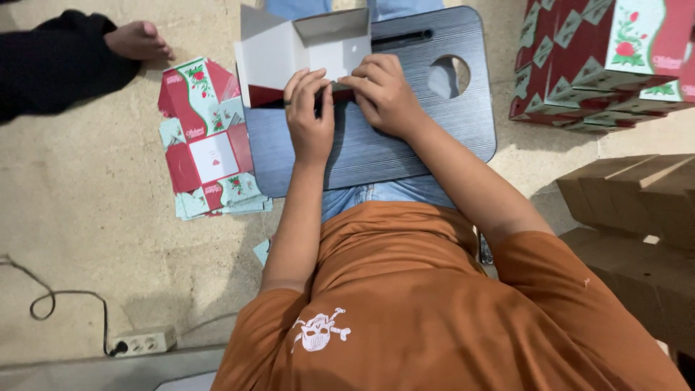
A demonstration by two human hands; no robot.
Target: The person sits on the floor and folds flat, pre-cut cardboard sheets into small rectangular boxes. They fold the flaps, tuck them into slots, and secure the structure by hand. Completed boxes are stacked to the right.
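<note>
Both hands press down on a half-folded box [300, 54] on the dark lap table [427, 137]. The left hand [310, 116] and right hand [384, 94] pinch its bottom edge. Flat boxes [210, 141] lie left of the table.

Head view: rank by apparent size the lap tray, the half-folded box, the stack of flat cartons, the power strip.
1. Dark lap tray
2. Stack of flat cartons and half-folded box: look alike, unranked
3. Power strip, though it is nearer the camera

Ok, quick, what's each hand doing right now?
Left hand: fingers curled down, pressing the edge of the half-folded carton on the dark lap tray.
Right hand: fingers closed, pinching the same carton edge.
</note>
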